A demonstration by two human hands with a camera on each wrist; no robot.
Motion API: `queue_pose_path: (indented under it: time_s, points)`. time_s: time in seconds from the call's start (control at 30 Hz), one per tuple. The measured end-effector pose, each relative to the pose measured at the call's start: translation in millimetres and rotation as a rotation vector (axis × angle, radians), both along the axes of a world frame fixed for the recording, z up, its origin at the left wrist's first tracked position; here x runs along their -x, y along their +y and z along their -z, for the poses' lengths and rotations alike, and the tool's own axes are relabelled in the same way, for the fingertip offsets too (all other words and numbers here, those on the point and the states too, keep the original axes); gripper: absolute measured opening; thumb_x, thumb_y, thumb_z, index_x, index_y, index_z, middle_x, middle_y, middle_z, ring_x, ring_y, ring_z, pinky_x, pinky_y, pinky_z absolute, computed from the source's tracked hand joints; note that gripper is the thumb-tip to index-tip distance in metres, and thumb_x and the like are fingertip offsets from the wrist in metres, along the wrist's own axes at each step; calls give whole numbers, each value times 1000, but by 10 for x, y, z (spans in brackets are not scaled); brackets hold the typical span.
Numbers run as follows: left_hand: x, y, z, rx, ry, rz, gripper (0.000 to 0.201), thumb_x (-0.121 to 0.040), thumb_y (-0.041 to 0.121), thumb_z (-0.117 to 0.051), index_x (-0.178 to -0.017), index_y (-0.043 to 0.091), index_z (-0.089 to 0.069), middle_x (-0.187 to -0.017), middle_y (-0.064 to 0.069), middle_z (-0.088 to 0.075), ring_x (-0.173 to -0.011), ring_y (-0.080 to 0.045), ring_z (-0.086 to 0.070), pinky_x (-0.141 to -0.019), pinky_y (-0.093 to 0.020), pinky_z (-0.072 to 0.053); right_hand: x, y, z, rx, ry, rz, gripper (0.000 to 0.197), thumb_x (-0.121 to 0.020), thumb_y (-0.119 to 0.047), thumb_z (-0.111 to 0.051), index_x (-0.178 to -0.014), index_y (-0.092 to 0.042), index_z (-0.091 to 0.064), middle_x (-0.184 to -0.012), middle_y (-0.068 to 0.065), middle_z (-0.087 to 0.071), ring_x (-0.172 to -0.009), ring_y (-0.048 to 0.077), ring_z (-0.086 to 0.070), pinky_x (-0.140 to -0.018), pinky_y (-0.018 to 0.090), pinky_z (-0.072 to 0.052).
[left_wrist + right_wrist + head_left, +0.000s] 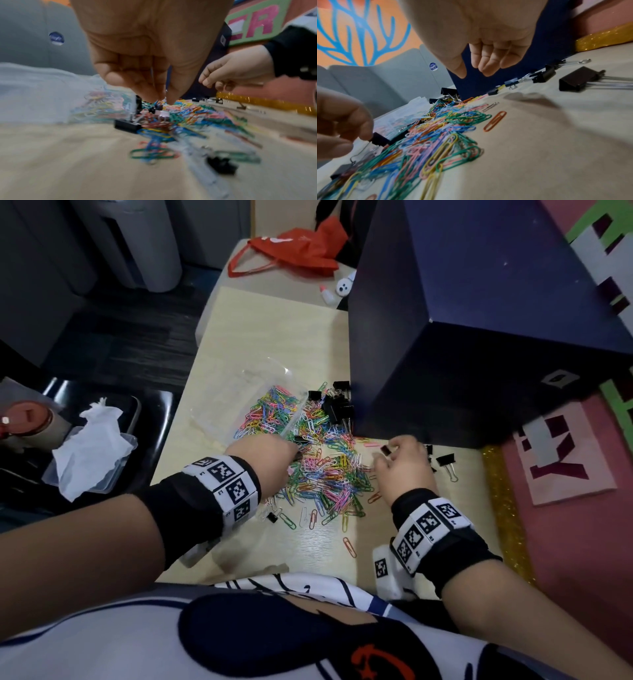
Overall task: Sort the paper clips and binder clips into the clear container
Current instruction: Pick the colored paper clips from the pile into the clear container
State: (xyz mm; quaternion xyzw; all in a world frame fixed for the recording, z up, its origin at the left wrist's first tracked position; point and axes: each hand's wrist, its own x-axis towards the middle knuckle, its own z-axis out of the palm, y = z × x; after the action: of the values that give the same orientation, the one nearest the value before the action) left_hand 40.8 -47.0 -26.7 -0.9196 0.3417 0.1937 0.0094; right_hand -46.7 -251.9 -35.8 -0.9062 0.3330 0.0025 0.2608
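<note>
Pale wood-grain bench [239,337], everything sits on it. Tall dark navy box [479,320] stands at the far right and covers that corner. Red-orange cloth bag [301,251] lies at the far end, well apart from the work.

Clear plastic container [267,398] sits left of centre, tilted, its open side toward the pile, with a load of paper clips already inside. Spread of multicoloured paper clips [325,474] covers mid-bench from the container's mouth down toward the person. Cluster of black binder clips [337,402] sits at the far edge of the pile, touching the box's base. More black clips lie loose on the right; the nearest large black binder clip [576,81] lies on its side, wire handles flat on the bench.

Left hand [263,463] is down on the left edge of the pile, just beside the container mouth. Left grip: fingertips [152,94] drawn together in a pinch into the clips. The right wrist view shows them at a small black binder clip [379,139]; the wrist view is too blurred to tell if it's actually clamped.

Right hand [404,463] hovers over the right edge of the pile, near the box. Right grip: fingers loosely curled; the head view shows something small and dark at the fingertips, can't tell if it's held.
</note>
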Motion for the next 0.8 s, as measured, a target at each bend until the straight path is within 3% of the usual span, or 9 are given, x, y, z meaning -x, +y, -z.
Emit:
queue_pose_path:
  time_s: [0.1,0.27,0.37,0.47,0.53,0.63,0.7,0.8]
  points:
    - [-3,78,2,-86,-90,40,16,-91,14,-45,-106,17,-52,-82,-3,-54,-73,-27,-55,-57,-33,-42,-19,96,21,15,47,-142,25,-91,-24,-53,-115,-18,-53,-118,5,-51,-99,21,-56,-85,30,-45]
    - [21,203,23,-87,-84,40,21,-91,15,-46,-110,15,-53,-101,-7,-59,-90,-29,-61,-64,-36,-47,-221,399,52,55,82,-524,26,-92,-20,-51,-117,-20,-57,-121,2,-53,-113,20,-50,-99,35,-42]
    - [102,247,38,-76,16,114,22,-90,26,-49,-108,19,-57,-107,-4,-59,-98,-26,-59,-77,-36,-51,-380,578,44,126,89,-723,30,-94,-18,-47,-123,-21,-58,-123,4,-53,-118,25,-46,-102,36,-39]
    - [225,280,91,-113,128,225,24,-86,36,-56,-105,23,-56,-107,-2,-59,-99,-25,-58,-77,-35,-50,-478,708,73,229,154,-862,39,-95,-19,-44,-131,-27,-53,-123,5,-51,-117,29,-46,-100,40,-41]
    - [276,280,122,-158,141,282,30,-85,37,-60,-111,23,-54,-110,-2,-57,-101,-26,-58,-72,-34,-45,-490,751,120,288,231,-888,41,-94,-19,-45,-133,-29,-49,-125,6,-46,-117,30,-44,-99,43,-42]
    - [273,252,131,-182,105,321,31,-87,35,-59,-116,23,-53,-113,-4,-55,-102,-28,-58,-68,-34,-42,-459,771,159,320,255,-870,32,-90,-16,-49,-121,-25,-52,-119,10,-44,-113,32,-43,-87,41,-43]
    - [260,237,127,-181,80,331,29,-89,34,-57,-115,22,-53,-111,-5,-56,-99,-28,-58,-67,-34,-41,-445,768,163,278,238,-825,26,-89,-13,-48,-113,-22,-52,-112,10,-44,-106,32,-45,-79,38,-43]
    - [277,216,123,-189,44,357,24,-91,27,-49,-112,17,-52,-106,-9,-58,-93,-31,-60,-68,-37,-47,-432,766,148,160,240,-755,22,-86,-7,-48,-102,-22,-53,-106,8,-43,-97,31,-50,-81,40,-49]
